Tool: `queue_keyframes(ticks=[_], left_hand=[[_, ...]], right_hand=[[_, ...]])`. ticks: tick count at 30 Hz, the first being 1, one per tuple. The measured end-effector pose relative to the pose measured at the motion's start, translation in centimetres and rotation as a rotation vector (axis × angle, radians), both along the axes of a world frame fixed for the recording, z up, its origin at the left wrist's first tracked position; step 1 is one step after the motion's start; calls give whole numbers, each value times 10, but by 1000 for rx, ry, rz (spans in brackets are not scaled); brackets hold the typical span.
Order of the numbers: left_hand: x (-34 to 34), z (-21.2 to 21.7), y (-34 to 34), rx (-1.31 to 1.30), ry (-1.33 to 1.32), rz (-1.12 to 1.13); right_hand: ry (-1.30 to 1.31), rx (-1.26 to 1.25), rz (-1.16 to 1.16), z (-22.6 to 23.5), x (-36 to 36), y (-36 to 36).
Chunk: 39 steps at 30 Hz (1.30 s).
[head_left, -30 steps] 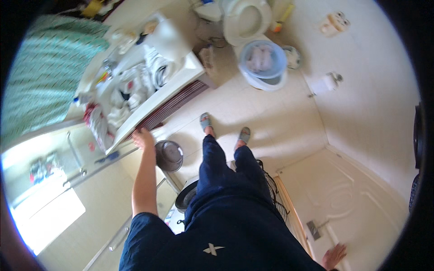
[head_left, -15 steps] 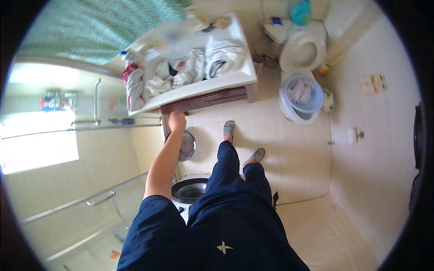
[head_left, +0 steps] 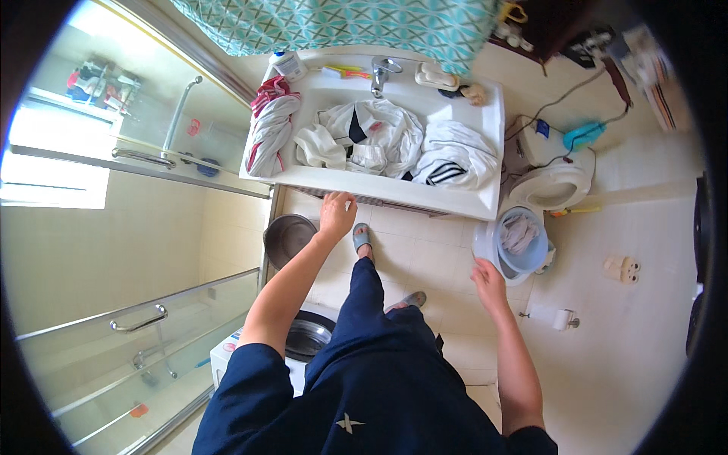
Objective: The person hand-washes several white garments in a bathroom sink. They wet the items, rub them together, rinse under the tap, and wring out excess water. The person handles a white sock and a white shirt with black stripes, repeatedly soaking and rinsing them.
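Observation:
My left hand (head_left: 337,218) hangs in front of the sink cabinet, its fingers loosely bent and apart, with nothing in it. Out to the right, my right hand (head_left: 489,283) is open and empty, close to a light blue basin (head_left: 540,258) that holds a pale, crumpled cloth (head_left: 520,234). Under that basin sits a whitish tub (head_left: 483,241). In the white sink (head_left: 356,176) lie white garments (head_left: 394,136) and a bundled white garment with black stripes (head_left: 459,155). A twisted white and red garment (head_left: 271,136) rests on the sink's left edge.
A dark round basin (head_left: 288,239) stands on the floor at left, beside the glass shower screen (head_left: 144,176). Nearer is a front-loading washing machine (head_left: 309,335). A faucet (head_left: 383,76), brushes and a white bottle (head_left: 288,67) are behind the sink; a toilet (head_left: 557,187) stands at right.
The view has shifted, showing more of the sink. My left hand has moved away from the cabinet front, and my right arm has come into view near the light blue basin.

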<state>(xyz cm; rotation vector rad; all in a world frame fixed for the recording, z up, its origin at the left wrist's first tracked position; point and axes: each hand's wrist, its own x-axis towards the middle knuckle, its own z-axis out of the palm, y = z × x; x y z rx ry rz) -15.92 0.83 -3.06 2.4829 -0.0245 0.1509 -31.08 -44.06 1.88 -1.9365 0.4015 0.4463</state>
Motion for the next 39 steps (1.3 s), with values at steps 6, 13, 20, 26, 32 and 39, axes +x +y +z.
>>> queue_keyframes(ticks=[6, 13, 20, 26, 32, 39], left_hand=[[57, 13, 39, -44, -33, -24], [99, 17, 76, -85, -27, -66], [121, 18, 92, -104, -2, -80], [153, 19, 84, 32, 23, -50], [225, 13, 67, 251, 224, -16], [283, -29, 28, 302, 644, 57]], right_hand=[[-265, -308, 333, 22, 166, 137], [-403, -916, 340, -18, 283, 170], [-239, -1268, 324, -9, 352, 132], [-52, -1173, 347, -8, 371, 128], [-105, -1077, 344, -7, 370, 123], [-181, -718, 201, -4, 352, 101]])
